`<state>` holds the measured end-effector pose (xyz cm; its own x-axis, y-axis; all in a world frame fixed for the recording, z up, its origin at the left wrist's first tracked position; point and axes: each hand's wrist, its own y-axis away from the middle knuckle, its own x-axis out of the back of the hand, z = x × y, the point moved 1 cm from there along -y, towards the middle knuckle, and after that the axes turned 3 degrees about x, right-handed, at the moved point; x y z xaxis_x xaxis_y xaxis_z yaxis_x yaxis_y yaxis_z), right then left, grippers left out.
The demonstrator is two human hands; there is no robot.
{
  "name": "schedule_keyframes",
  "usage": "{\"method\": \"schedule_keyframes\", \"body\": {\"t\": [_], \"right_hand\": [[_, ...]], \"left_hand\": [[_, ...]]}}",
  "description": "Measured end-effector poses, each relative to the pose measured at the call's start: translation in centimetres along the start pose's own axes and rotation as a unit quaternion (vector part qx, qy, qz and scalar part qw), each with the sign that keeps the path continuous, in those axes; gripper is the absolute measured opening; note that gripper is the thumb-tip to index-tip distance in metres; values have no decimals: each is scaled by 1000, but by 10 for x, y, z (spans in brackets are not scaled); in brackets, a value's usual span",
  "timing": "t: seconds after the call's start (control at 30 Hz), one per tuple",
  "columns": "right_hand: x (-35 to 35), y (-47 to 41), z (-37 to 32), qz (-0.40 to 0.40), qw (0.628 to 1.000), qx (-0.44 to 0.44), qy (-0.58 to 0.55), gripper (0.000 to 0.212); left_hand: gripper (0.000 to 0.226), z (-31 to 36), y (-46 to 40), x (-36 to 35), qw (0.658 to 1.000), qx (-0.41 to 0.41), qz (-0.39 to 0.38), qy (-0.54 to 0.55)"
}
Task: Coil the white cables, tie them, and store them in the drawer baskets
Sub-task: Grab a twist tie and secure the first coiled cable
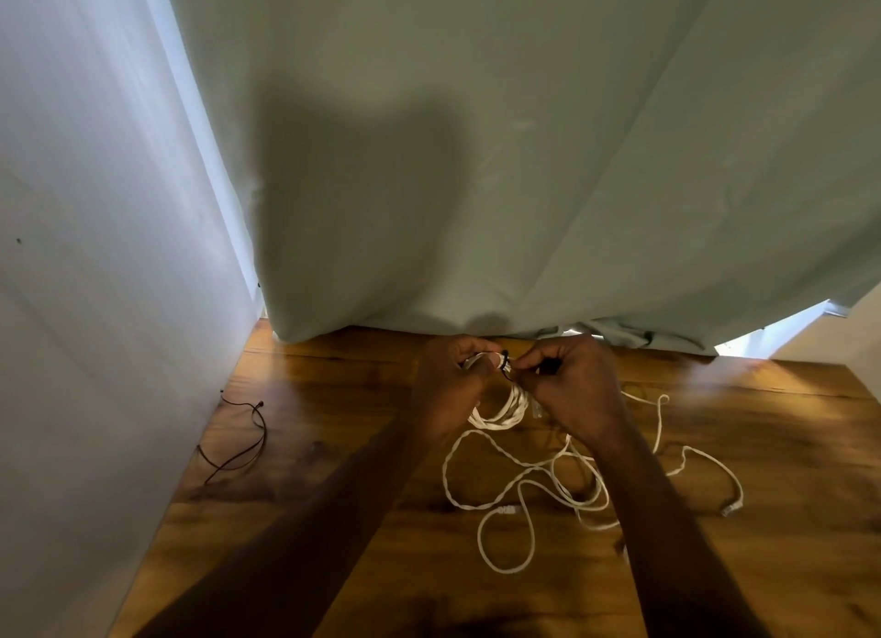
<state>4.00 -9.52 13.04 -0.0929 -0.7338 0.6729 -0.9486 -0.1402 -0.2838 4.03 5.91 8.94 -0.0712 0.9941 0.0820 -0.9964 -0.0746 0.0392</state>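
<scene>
Both hands meet at the table's [333, 518] twelve o'clock edge — the left hand [450, 385] grips a coiled white cable [500, 411], the right hand [567, 382] pinches a black tie [506, 368] around it. Loose white cables [538, 489] sprawl toward four o'clock — thin dark ties [243, 442] at nine.

Both hands [505, 380] curled, seemingly pinching.

A pale green curtain [524, 137] fills twelve o'clock, its hem meeting a glossy wooden tabletop [333, 447]. A white wall [95, 256] stands at nine o'clock; daylight shows at three.
</scene>
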Motion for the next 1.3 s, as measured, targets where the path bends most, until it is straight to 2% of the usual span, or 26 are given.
{"method": "schedule_keyframes", "body": {"t": [0.13,0.33,0.5,0.67,0.87,1.0,1.3], "right_hand": [[-1,0,0,1,1000,6,24,15],[-4,-2,-11,-33,990,32,130,15],[-8,1,-15,-67,974,64,206,11],[0,0,-8,-54,987,71,135,17],[6,-4,2,-57,997,28,49,23],[10,2,7,-39,999,-17,-25,18],[8,9,8,-63,998,10,26,18]], "left_hand": [[14,-1,-1,-1,1000,7,-6,5],[15,0,-3,-1,1000,2,-25,-15],[16,4,-2,-1,996,-32,-22,-80],[15,6,2,-3,998,-27,-35,-49],[13,2,3,-3,998,-5,-39,-41],[15,-2,5,-2,999,16,-39,-21],[16,-4,8,-4,999,27,-38,-17]]}}
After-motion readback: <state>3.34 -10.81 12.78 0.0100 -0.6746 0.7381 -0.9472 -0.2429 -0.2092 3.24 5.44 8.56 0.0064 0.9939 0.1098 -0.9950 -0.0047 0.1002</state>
